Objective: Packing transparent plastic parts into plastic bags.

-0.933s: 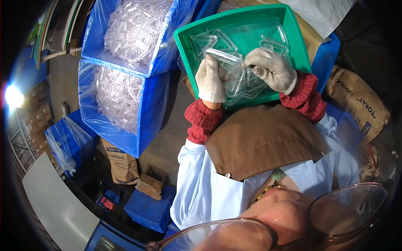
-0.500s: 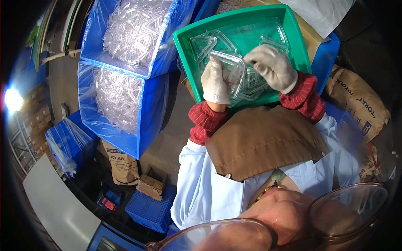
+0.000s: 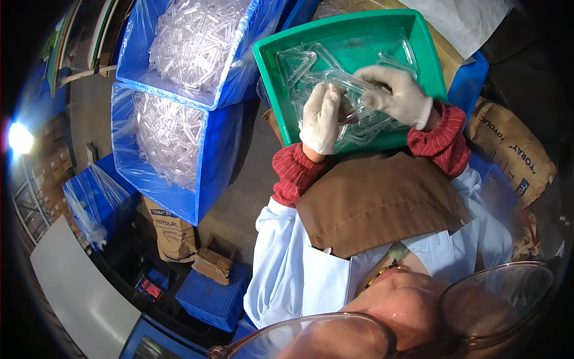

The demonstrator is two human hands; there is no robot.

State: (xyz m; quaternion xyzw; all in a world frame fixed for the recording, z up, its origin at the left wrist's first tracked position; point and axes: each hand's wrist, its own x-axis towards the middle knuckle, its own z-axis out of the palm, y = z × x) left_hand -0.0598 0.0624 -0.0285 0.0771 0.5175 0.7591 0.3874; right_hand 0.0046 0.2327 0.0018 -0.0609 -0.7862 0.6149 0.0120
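A clear plastic triangular frame [image 3: 345, 78] is held up between my two gloved hands, above a green tub [image 3: 439, 75]. My left hand [image 3: 320, 121], in a white glove, pinches its near left side with thumb and fingers. On the other side, my right hand [image 3: 399, 97] closes its fingertips on the frame's right end. Several more clear triangular frames [image 3: 296, 67] lie loosely overlapped in the tub, under and beyond my hands. The fingertips partly hide the held piece.
To the left stand two blue bins [image 3: 220, 161] lined with clear film and heaped with clear triangular pieces [image 3: 170, 140]. Brown paper sacks [image 3: 511, 149] lie at the right. A blue crate [image 3: 209, 299] with a torn carton [image 3: 213, 263] sits at lower left.
My right hand has come onto the frame, gripping its right end. The frame has tilted and turned toward the right. My left hand has shifted slightly right.
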